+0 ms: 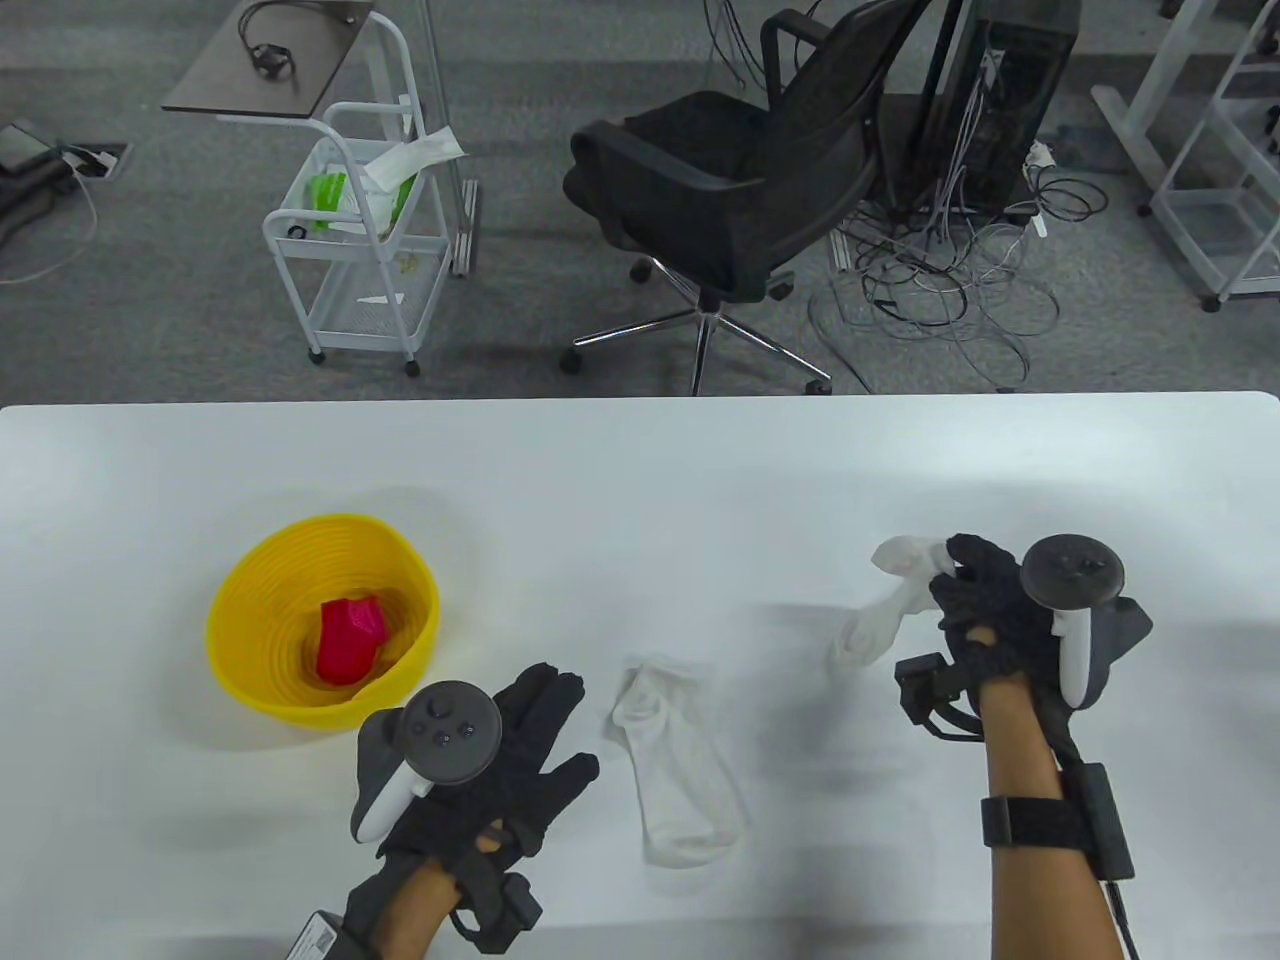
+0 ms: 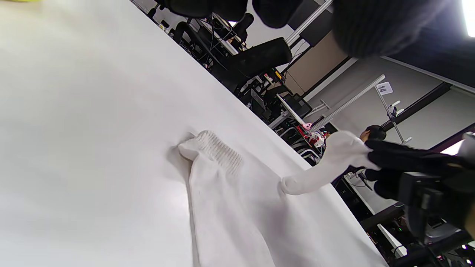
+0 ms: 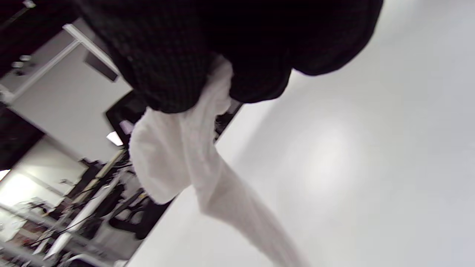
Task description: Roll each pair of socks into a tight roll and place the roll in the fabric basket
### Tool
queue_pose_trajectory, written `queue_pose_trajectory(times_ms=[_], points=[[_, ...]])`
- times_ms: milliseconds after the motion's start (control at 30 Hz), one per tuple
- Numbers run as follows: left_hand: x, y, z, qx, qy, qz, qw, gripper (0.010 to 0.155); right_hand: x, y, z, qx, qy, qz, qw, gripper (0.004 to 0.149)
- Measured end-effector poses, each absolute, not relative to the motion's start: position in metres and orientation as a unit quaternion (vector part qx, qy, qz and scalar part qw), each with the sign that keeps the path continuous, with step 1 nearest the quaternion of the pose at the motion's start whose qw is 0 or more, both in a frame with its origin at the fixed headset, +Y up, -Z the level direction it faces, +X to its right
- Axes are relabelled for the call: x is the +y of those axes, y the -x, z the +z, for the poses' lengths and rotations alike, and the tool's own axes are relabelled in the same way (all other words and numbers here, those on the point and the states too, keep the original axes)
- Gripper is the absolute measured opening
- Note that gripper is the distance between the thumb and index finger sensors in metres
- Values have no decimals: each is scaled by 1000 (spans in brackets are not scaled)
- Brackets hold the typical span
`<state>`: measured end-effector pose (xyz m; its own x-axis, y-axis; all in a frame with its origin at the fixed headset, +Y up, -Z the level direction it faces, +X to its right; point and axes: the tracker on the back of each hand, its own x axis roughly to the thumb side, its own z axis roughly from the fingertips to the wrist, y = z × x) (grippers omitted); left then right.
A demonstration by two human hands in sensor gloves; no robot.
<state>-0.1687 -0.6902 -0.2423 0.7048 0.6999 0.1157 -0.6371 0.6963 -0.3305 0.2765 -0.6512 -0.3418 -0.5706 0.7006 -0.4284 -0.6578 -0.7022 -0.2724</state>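
A white sock (image 1: 678,762) (image 2: 222,207) lies flat on the table near the front middle. My left hand (image 1: 520,750) hovers just left of it, fingers spread and holding nothing. My right hand (image 1: 975,590) (image 3: 222,55) grips a second white sock (image 1: 890,600) (image 2: 326,167) (image 3: 185,155) by one end, lifted off the table so its other end hangs down to the left. The yellow basket (image 1: 250,600) stands at the left with a pink-red sock roll (image 1: 350,640) inside.
The white table (image 1: 640,470) reaches its far edge behind the hands. Beyond it stand a black office chair (image 1: 740,180), a white trolley (image 1: 350,250) and a tangle of cables (image 1: 950,280) on the floor.
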Motion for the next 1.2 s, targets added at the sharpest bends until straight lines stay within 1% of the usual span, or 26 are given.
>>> queue_pose_trajectory(times_ms=[100, 233, 267, 333, 400, 433, 533, 567, 600, 700, 733, 800, 900, 967, 1033, 1100, 1200], points=[[-689, 172, -243, -114, 132, 375, 910, 77, -630, -254, -330, -46, 206, 895, 393, 54], [-688, 177, -244, -108, 127, 385, 908, 77, -609, -223, -311, -32, 119, 908, 399, 51], [-688, 178, -244, -107, 127, 387, 907, 77, -607, -220, -309, -30, 110, 910, 399, 50], [-688, 180, -245, -104, 127, 390, 906, 77, -601, -203, -300, -6, 51, 914, 403, 50], [-689, 181, -245, -101, 127, 393, 905, 77, -599, -191, -292, 10, 24, 915, 403, 49], [-689, 182, -246, -99, 127, 394, 905, 77, -599, -181, -288, 30, -19, 915, 401, 49], [-691, 185, -247, -93, 130, 399, 903, 77, -599, -162, -276, 65, -69, 920, 381, 47], [-691, 185, -247, -92, 131, 400, 902, 77, -599, -158, -274, 67, -80, 920, 378, 47], [-691, 186, -248, -91, 131, 401, 902, 77, -599, -151, -271, 83, -108, 918, 373, 47], [-690, 188, -248, -89, 129, 403, 902, 77, -599, -136, -262, 117, -159, 909, 368, 48], [-690, 188, -248, -88, 129, 403, 902, 77, -600, -129, -259, 135, -194, 899, 368, 48], [-690, 188, -248, -87, 130, 403, 902, 77, -602, -123, -257, 160, -226, 886, 371, 48], [-690, 188, -248, -85, 133, 403, 901, 77, -608, -117, -256, 185, -252, 878, 363, 48], [-690, 189, -248, -84, 134, 403, 902, 77, -617, -114, -258, 208, -263, 871, 358, 48], [-690, 189, -248, -84, 136, 402, 902, 77, -626, -112, -262, 226, -260, 870, 352, 48], [-690, 188, -248, -83, 137, 401, 902, 77, -640, -110, -270, 247, -244, 873, 342, 48], [-690, 188, -248, -83, 140, 400, 902, 77, -653, -108, -280, 264, -223, 873, 344, 48]])
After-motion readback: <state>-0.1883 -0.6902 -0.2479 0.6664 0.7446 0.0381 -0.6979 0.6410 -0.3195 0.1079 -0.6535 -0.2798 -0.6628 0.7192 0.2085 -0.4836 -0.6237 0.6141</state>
